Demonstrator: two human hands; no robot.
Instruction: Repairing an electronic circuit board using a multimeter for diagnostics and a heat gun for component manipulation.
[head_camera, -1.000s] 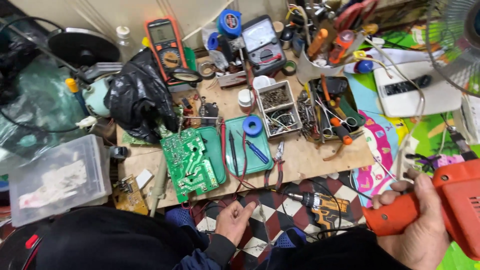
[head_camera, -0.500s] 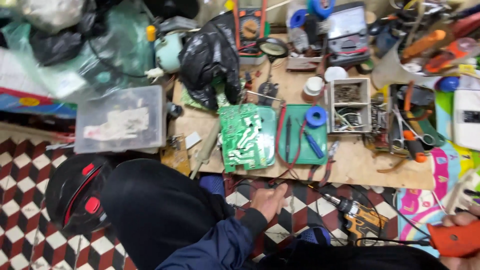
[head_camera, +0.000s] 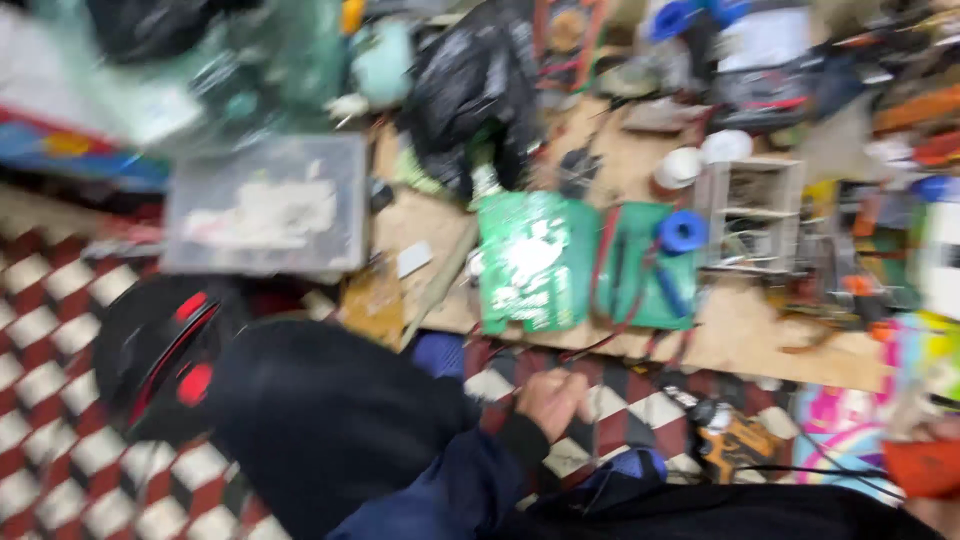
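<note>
While the left hand (head_camera: 552, 402) hangs loosely curled just below the counter's (head_camera: 760, 340) front edge, its fingers (head_camera: 575, 385) bent together and holding nothing that shows, the right hand (head_camera: 935, 510) sits almost out of view at the lower right, beneath an orange tool (head_camera: 925, 465); whether its fingers are wrapped round the tool cannot be told through the blur. Thin cables trail between the hands across the checkered floor (head_camera: 60, 300), past a yellow-and-black drill (head_camera: 730, 440) lying there, and a careless pull on the orange tool could well snag them and drag the drill, or tug something off the crowded counter. Nearest the left hand, a green circuit board (head_camera: 530, 262) lies at the front edge, slightly overhanging, with red leads looped beside it; a knock from a rising hand could tip it to the floor. Right of it, a blue roll of tape (head_camera: 683, 231) rests on a green mat. Farther out, a clear plastic box (head_camera: 265, 205) with a pale label on its lid juts past the left corner, a black bag (head_camera: 470, 90) slumps at the back, and a black-and-red helmet (head_camera: 165, 360) lies on the floor.
</note>
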